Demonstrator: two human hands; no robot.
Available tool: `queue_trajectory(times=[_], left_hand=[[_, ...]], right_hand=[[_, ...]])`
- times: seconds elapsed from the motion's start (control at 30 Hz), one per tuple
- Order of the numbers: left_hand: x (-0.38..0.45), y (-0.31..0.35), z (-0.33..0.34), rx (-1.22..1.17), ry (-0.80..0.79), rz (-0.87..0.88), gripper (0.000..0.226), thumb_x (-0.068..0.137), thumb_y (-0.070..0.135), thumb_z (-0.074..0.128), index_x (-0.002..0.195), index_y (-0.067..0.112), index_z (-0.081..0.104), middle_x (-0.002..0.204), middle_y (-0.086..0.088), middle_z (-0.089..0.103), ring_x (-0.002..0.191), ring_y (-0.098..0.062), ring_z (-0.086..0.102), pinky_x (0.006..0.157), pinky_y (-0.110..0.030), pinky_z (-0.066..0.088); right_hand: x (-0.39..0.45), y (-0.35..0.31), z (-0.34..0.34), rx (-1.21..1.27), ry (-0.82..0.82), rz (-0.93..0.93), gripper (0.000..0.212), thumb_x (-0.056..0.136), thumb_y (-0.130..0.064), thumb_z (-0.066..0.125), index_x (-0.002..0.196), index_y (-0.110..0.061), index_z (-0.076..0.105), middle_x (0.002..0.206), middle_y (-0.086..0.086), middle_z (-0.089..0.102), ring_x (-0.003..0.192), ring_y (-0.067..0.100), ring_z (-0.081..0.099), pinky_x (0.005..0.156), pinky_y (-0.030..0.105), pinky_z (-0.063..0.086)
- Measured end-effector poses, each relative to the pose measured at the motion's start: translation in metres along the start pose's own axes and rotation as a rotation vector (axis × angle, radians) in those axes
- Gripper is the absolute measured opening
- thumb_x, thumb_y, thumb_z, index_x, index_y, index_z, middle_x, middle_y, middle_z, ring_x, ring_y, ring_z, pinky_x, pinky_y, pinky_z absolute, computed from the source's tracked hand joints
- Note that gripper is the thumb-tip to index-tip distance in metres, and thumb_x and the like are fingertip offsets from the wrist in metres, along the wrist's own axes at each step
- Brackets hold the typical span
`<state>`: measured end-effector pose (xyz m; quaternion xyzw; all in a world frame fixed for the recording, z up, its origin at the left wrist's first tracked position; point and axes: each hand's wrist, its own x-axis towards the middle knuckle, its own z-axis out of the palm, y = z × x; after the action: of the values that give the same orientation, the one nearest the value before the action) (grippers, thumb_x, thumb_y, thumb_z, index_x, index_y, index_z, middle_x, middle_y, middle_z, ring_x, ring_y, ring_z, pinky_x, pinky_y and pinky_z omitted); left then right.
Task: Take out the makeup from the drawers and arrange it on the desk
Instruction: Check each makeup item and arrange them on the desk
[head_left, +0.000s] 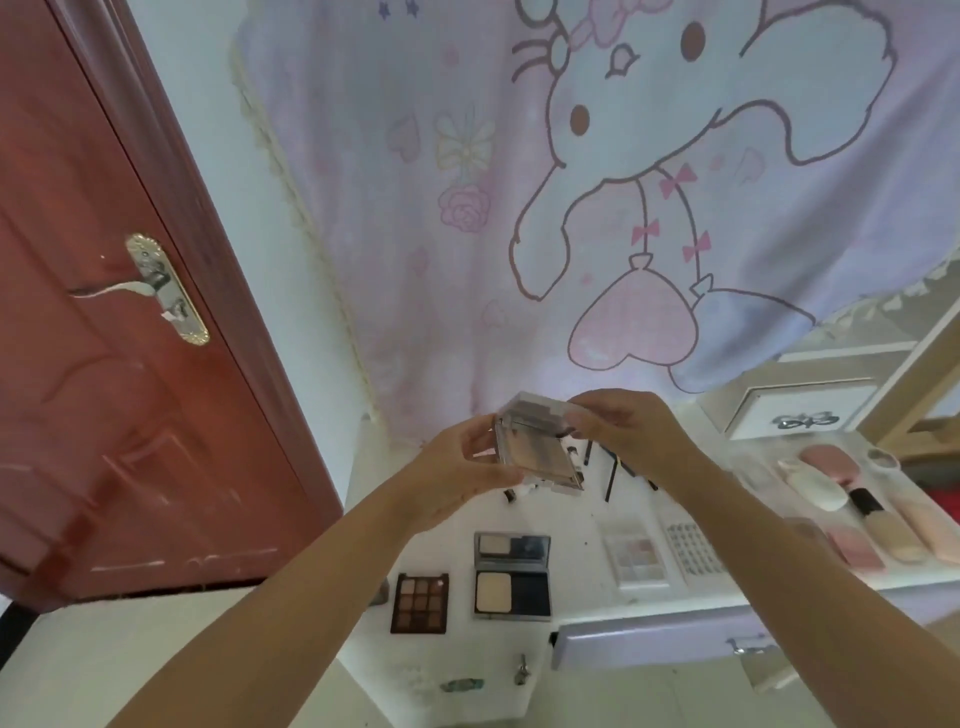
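I hold the clear-lidded palette (540, 451) above the desk (582, 525), left hand (457, 470) gripping its near corner, right hand (618, 431) pinching the raised lid; it looks light, rigid, slick and crackable, so edges seem the safest hold.

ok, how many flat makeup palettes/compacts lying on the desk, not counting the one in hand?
4. Brown eyeshadow palette near the front-left edge, open powder compact beside it, pale palette further right, then a grid-pattern palette. The arms may hide others.

pencils (612, 480) behind the held compact (537, 449) are partly hidden.
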<state>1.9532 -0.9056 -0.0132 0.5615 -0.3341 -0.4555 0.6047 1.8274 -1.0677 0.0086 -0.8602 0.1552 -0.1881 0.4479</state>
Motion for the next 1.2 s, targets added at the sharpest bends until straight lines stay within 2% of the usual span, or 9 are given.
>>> queue_trajectory(times=[0.1,0.17,0.27,0.37,0.5,0.63,0.77,0.93,1.2], left_hand=[[0.004,-0.035,0.002,-0.049,-0.079,-0.111,0.053,0.075,-0.019,0.054,0.111,0.020,0.056,0.105,0.001,0.067,0.098,-0.015,0.065,0.081,-0.026,0.055],[0.008,-0.063,0.006,-0.061,-0.063,-0.176,0.054,0.074,-0.019,0.055,0.114,0.017,0.055,0.109,-0.003,0.067,0.102,-0.019,0.063,0.087,-0.029,0.054],[0.015,-0.101,0.019,0.022,0.019,-0.254,0.049,0.076,-0.014,0.058,0.115,0.016,0.055,0.098,-0.002,0.070,0.094,-0.014,0.065,0.086,-0.025,0.053],[0.024,-0.134,0.036,0.189,0.088,-0.335,0.035,0.076,-0.004,0.064,0.103,0.017,0.061,0.063,0.011,0.065,0.067,-0.003,0.061,0.069,-0.013,0.048],[0.043,-0.174,0.061,0.320,0.232,-0.412,0.043,0.074,-0.002,0.065,0.114,0.011,0.060,0.058,0.011,0.059,0.055,0.006,0.054,0.058,-0.006,0.043],[0.056,-0.203,0.089,0.369,0.378,-0.564,0.050,0.077,-0.001,0.063,0.124,0.010,0.051,0.096,-0.014,0.065,0.073,-0.010,0.055,0.057,-0.008,0.041],[0.057,-0.222,0.106,0.409,0.547,-0.640,0.048,0.077,0.000,0.063,0.122,0.011,0.052,0.108,-0.011,0.066,0.082,-0.014,0.058,0.060,-0.007,0.042],[0.058,-0.235,0.113,0.438,0.779,-0.707,0.016,0.077,0.005,0.063,0.089,0.013,0.057,0.080,-0.001,0.059,0.068,-0.006,0.049,0.050,-0.003,0.038],[0.064,-0.246,0.127,0.409,0.933,-0.721,0.035,0.077,0.006,0.064,0.058,0.017,0.036,0.057,0.004,0.039,0.052,-0.006,0.036,0.046,-0.010,0.038]], right_hand=[[-0.010,0.037,0.013,0.142,0.093,0.166,0.015,0.086,-0.015,0.057,0.087,-0.008,0.070,0.067,-0.004,0.066,0.066,0.014,0.066,0.065,0.037,0.057],[-0.019,0.064,0.022,0.180,0.118,0.247,0.019,0.086,-0.008,0.057,0.095,0.005,0.068,0.065,-0.008,0.065,0.060,0.000,0.064,0.062,0.019,0.057],[-0.029,0.098,0.030,0.096,0.056,0.304,0.012,0.086,-0.011,0.059,0.093,-0.012,0.068,0.069,-0.006,0.063,0.057,-0.004,0.061,0.053,0.005,0.046],[-0.029,0.137,0.029,-0.058,-0.042,0.351,0.015,0.087,-0.017,0.058,0.095,-0.009,0.069,0.081,0.005,0.067,0.072,0.015,0.061,0.063,0.016,0.043],[-0.021,0.184,0.028,-0.186,-0.194,0.366,0.021,0.089,-0.018,0.055,0.098,-0.003,0.067,0.092,0.011,0.069,0.085,0.024,0.064,0.074,0.023,0.042],[-0.009,0.219,0.027,-0.208,-0.342,0.350,0.022,0.090,-0.017,0.054,0.098,-0.001,0.067,0.096,0.013,0.068,0.085,0.023,0.062,0.081,0.025,0.047],[0.000,0.237,0.034,-0.222,-0.455,0.274,0.023,0.090,-0.020,0.053,0.100,-0.005,0.066,0.094,0.008,0.068,0.077,0.012,0.055,0.063,0.000,0.037],[0.011,0.241,0.042,-0.148,-0.533,0.217,0.021,0.090,-0.017,0.053,0.098,-0.003,0.066,0.086,0.007,0.065,0.072,0.012,0.055,0.058,0.007,0.038],[0.023,0.247,0.044,-0.100,-0.514,0.253,0.017,0.088,-0.020,0.055,0.092,-0.007,0.065,0.082,0.001,0.062,0.071,0.005,0.053,0.064,0.010,0.046]])
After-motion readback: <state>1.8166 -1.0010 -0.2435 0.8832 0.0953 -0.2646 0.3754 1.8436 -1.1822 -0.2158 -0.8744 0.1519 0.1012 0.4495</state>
